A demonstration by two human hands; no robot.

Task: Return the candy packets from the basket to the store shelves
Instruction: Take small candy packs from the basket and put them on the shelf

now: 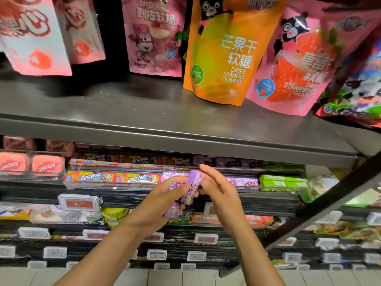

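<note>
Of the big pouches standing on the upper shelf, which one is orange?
The dried mango gummy pouch, standing between two pink pouches: the peach one and the strawberry one. It alone is orange.

Purple candy packets [190, 187] — small oblong sticks, several bunched together, tilted near upright — sit in front of the shelf tray [127, 185] holding matching purple packs [246, 182].

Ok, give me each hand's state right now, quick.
Left hand: fingers curled round purple candy packets, holding them.
Right hand: fingers mostly straight, touching the top packet's edge; a firm grip cannot be told.
</note>
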